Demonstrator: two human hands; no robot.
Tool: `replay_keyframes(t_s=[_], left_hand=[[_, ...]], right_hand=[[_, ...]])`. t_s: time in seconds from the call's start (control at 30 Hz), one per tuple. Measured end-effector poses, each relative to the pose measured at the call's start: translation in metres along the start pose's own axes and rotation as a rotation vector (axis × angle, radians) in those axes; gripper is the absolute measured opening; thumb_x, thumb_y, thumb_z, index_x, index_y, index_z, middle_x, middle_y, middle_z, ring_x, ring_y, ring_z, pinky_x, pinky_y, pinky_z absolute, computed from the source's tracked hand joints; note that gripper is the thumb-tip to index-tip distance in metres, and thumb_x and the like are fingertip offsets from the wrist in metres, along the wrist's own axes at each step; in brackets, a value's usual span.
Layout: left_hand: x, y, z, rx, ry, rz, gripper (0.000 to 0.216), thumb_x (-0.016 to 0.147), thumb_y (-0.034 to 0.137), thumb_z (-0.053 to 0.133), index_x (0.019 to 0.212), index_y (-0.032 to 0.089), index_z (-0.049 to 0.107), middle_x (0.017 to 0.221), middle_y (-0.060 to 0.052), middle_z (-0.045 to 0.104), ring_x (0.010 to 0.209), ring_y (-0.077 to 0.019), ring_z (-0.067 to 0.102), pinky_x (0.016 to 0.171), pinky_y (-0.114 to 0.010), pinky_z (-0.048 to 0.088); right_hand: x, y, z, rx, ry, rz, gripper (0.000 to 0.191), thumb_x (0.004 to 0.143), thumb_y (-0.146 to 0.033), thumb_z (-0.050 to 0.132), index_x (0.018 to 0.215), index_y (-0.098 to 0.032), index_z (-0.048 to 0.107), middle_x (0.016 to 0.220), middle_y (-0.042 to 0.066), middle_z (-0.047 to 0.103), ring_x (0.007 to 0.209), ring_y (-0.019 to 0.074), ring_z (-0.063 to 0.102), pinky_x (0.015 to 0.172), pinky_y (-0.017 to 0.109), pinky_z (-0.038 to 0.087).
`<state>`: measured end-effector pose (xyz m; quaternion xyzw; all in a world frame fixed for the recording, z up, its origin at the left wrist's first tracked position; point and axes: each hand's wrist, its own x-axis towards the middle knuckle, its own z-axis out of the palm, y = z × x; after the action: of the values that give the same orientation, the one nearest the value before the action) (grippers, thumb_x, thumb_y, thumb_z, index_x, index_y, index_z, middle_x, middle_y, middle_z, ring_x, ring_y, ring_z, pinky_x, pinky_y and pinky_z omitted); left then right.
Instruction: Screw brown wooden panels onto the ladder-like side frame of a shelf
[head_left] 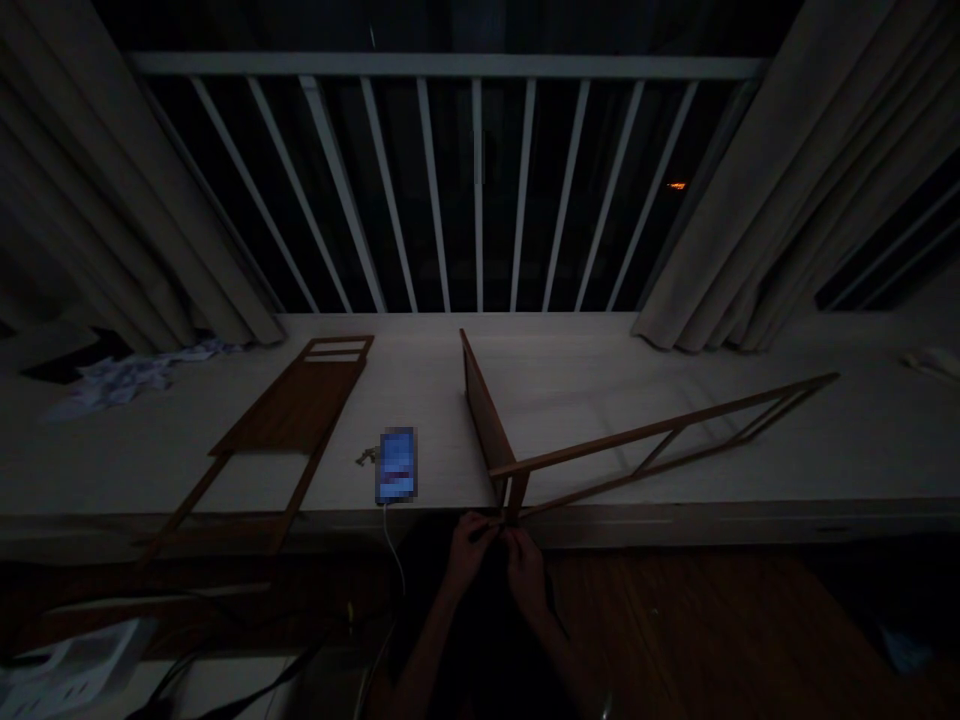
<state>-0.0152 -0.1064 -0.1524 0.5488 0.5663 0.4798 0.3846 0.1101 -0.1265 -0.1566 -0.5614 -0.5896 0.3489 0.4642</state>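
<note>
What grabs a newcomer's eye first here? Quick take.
Probably the lit blue screen, the brightest patch of this dim scene, lying left of centre on the pale ledge. Next, the white railing across the dark window, with a small orange glow at its right. Then the angular wooden frame right of centre, with the left hand and right hand at its near corner.

Left hand (pixel 469 552), right hand (pixel 526 566): 6 o'clock, at near corner of wooden frame (pixel 600 443); grip too dark to tell. Lit phone (pixel 397 465): 7 o'clock. Second frame (pixel 283 405): lying, 8–9 o'clock. White railing (pixel 480 66): 12 o'clock.
</note>
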Motion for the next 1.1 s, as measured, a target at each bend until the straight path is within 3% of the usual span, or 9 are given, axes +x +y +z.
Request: replay_keyframes(t_s=[0.57, 1.1], left_hand=[[0.0015, -0.0025, 0.0035, 0.013, 0.037, -0.003, 0.023, 0.067, 0.040, 0.060, 0.077, 0.021, 0.068, 0.079, -0.004, 0.059, 0.082, -0.0177, 0.054, 0.078, -0.033, 0.043], [0.0020, -0.0081, 0.0063, 0.031, 0.056, 0.022, 0.021, 0.069, 0.037, 0.058, 0.079, 0.021, 0.068, 0.081, -0.004, 0.060, 0.082, -0.0176, 0.054, 0.079, -0.034, 0.043]], right_hand=[[0.0015, 0.0013, -0.0014, -0.005, 0.007, -0.006, 0.031, 0.085, -0.033, 0.033, 0.081, -0.018, 0.059, 0.079, 0.006, 0.063, 0.073, 0.0167, 0.058, 0.070, 0.027, 0.043], [-0.0001, 0.0019, 0.0022, -0.076, 0.046, -0.003, 0.034, 0.085, -0.038, 0.035, 0.087, -0.018, 0.062, 0.086, 0.009, 0.063, 0.081, 0.0183, 0.058, 0.077, 0.029, 0.043]])
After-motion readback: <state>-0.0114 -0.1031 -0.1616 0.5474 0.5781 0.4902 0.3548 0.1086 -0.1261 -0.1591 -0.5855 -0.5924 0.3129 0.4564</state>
